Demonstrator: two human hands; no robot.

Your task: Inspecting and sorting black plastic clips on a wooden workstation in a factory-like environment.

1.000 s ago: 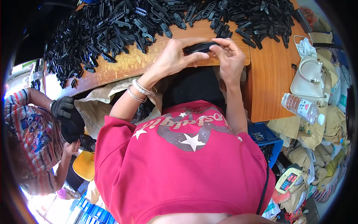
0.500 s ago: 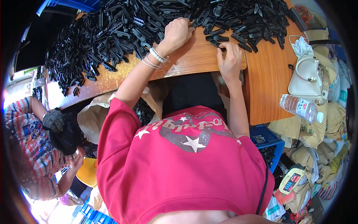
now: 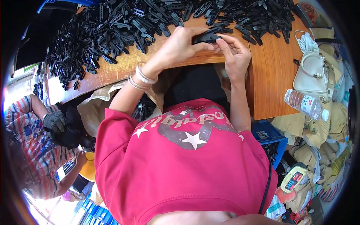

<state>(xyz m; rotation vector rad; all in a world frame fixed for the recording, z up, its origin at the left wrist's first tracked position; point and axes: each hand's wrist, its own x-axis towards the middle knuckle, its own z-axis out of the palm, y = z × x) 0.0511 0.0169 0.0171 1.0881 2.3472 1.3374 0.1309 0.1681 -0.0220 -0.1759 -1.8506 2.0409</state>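
Over the front edge of the wooden table, my left hand (image 3: 182, 45) is closed around a black plastic part (image 3: 206, 37), long and narrow with a small hole near one end. My right hand (image 3: 237, 60) meets it from the other side, thumb and fingers pinching the right end; whether it also holds a smaller piece is hidden. Just beyond my hands spreads a heap of black plastic parts (image 3: 123, 28), some slotted, some smooth and narrow. A few smooth ones (image 3: 221, 29) lie close to my fingertips.
To the right, a white handbag (image 3: 310, 77) and a clear water bottle (image 3: 305, 104) are by the table (image 3: 270, 82). Below it stand a blue crate (image 3: 279, 150) and a scale (image 3: 293, 180). At left, a person with a gloved hand (image 3: 55, 122) handles something black.
My left hand has come back from the heap toward my right hand and now shows a black plastic part. My right hand has turned and lifted to grip its end.
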